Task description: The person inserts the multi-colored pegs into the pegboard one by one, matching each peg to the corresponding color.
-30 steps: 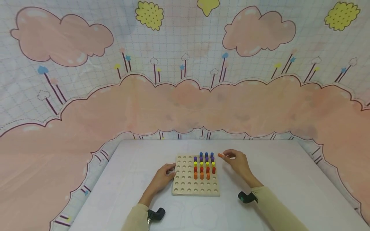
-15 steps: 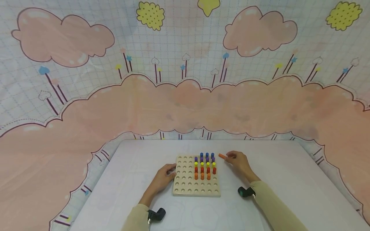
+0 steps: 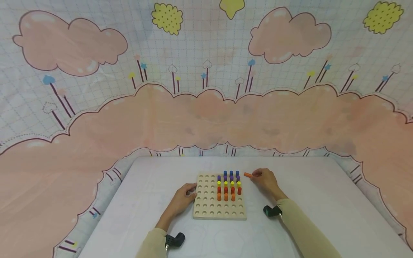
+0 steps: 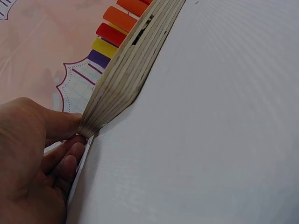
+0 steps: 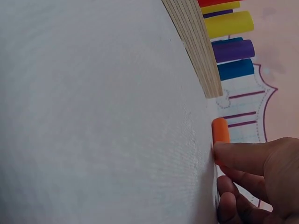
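A square wooden pegboard (image 3: 220, 213) lies on the white table. Upright pegs fill part of its right half in rows: blue (image 3: 231, 173), purple, yellow (image 3: 232, 183), red (image 3: 226, 190) and orange (image 3: 226, 197). At its left edge, my left hand (image 3: 181, 196) holds the board, thumb and curled fingers against the side; the left wrist view has the thumb (image 4: 65, 125) right at the board's corner. Beyond the right edge, my right hand (image 3: 265, 180) pinches an orange peg (image 3: 247, 175) between thumb and fingers. The peg lies sideways, low over the table, its free end pointing left.
Bare holes run down the board's left columns and near rows. A black camera (image 3: 175, 239) sits on the left wrist, another (image 3: 272, 211) on the right. Behind the table (image 3: 309, 179) hangs a printed cloth (image 3: 206, 118) with clouds.
My right hand has drawn slightly back, and more of the orange peg shows past the fingertips than a second ago. The left hand and board have stayed in place.
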A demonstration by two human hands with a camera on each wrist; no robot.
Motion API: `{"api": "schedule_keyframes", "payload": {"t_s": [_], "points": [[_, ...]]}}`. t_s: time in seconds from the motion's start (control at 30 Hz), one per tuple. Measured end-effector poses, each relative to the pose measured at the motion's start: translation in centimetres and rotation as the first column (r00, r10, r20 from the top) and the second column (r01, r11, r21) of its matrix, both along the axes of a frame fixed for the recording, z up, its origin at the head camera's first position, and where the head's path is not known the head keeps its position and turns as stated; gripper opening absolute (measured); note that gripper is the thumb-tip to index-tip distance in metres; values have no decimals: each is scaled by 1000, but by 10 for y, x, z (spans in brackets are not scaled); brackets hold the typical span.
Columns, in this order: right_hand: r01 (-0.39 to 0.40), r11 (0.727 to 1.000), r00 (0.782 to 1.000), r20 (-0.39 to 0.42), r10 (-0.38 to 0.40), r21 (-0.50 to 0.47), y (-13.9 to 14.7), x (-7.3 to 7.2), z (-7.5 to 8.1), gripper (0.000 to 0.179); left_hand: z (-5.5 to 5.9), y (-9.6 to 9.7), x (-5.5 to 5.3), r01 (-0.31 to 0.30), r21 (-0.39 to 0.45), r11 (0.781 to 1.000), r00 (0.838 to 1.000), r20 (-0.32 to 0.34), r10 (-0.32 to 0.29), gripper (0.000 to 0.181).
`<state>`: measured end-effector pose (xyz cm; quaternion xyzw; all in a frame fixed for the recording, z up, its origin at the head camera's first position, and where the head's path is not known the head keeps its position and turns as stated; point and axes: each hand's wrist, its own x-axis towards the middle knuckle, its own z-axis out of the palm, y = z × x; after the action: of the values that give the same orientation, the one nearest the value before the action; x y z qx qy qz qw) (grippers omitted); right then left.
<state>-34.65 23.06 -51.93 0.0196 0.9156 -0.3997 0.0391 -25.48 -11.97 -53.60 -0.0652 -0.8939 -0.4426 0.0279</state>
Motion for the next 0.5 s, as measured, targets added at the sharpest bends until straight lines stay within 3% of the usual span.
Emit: {"api": "schedule_keyframes", "payload": {"t_s": [0.33, 0.5], "points": [[-13, 996, 994, -110, 3, -92, 8, 11, 3, 23, 0, 1, 1, -4, -16, 1000, 1000, 23, 5, 42], [-3, 989, 996, -93, -11, -148, 10, 16, 5, 24, 0, 0, 1, -5, -14, 1000, 1000, 16, 5, 42]]}}
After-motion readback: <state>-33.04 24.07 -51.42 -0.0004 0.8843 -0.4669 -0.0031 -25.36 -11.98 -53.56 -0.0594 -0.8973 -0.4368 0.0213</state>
